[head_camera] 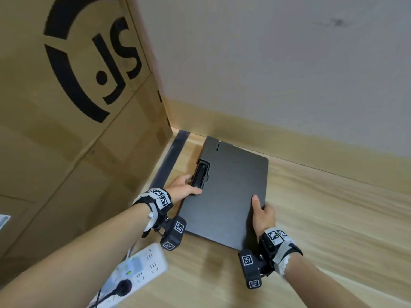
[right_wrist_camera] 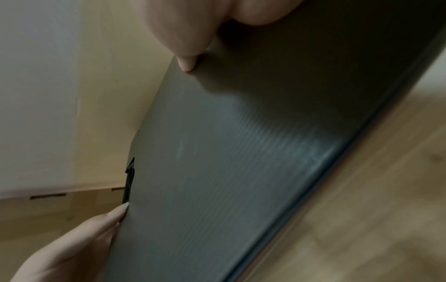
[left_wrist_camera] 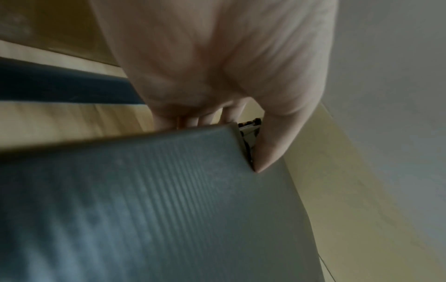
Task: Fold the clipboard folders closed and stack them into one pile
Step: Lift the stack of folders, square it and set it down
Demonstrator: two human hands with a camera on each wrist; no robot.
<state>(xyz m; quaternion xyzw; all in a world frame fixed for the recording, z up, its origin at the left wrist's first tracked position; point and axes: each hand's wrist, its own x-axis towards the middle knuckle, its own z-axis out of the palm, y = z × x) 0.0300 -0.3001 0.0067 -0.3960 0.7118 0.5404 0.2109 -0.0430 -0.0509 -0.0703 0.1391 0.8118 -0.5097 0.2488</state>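
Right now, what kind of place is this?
Probably a room corner used for storage or an office: wood floor, plain wall with baseboard, big cardboard box, power strip. Both hands grip a dark folder.

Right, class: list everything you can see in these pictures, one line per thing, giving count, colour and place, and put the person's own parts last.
clipboard folder: one seen, dark grey, closed, on or just above the floor, held at both sides.
clip: one, black, on the folder's left edge.
cardboard box: one, brown with a black printed logo, standing left of the folder.
power strip: one, white, with a black plug in it, on the floor near the left forearm.
floor: light wood.
skirting board: light wood, along the foot of the wall.
wall: pale grey, behind the folder.
wrist cameras: two, black with printed markers, one per wrist.
left hand: grips the folder's left edge beside the clip.
right hand: grips the folder's right edge, thumb on top.
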